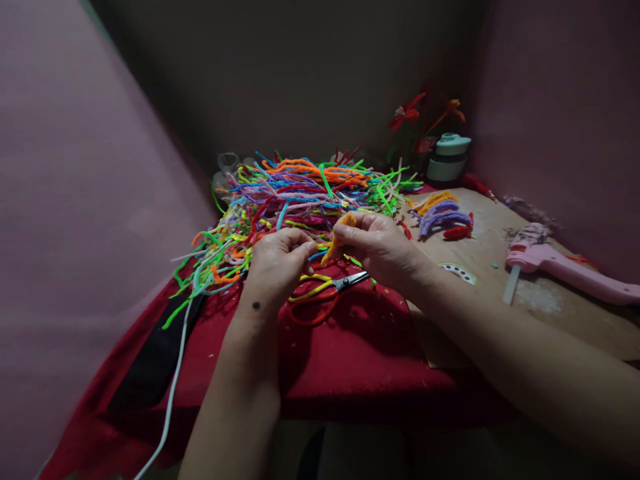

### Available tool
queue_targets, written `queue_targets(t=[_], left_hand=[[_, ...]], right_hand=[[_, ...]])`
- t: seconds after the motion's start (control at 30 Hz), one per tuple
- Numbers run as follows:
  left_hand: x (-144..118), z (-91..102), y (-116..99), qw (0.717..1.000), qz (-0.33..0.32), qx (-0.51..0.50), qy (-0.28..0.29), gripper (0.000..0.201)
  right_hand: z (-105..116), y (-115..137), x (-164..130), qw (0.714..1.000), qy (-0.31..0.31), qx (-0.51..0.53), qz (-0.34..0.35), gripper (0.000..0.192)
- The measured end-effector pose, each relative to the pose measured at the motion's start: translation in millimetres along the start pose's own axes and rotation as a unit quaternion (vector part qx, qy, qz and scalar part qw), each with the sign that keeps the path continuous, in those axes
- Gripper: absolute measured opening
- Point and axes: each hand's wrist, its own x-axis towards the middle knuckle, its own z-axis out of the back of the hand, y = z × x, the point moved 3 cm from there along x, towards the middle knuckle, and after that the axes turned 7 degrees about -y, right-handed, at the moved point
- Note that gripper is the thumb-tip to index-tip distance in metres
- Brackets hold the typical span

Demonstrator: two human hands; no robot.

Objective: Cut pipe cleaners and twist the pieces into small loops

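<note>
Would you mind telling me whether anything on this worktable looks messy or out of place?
Yes, slightly: the multicoloured heap of fuzzy stems is tangled, with loose green strands straying from its left edge. A whitish patch marks the flat brown board beside the pink glue gun, possibly dried glue.

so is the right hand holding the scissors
No, the scissors lie on the red cloth, while the right hand pinches a yellow-orange fuzzy piece.
</note>
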Motion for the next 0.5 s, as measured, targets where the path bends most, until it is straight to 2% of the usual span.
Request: queue_targets(t=[0.17,0.5], left_hand=[[1.8,-1.2,-0.1,0.997,-0.033,0.074,0.001,0.015],[3.4,-1.0,0.7,0.990,-0.082,0.108,-0.022,0.018]], right_hand=[[-3.5,-2.4,-0.5,0.999,0.032,0.030,-0.006,0.024],[-5.6,-3.5,-2.6,0.997,0.046,0.050,-0.021,0.024]])
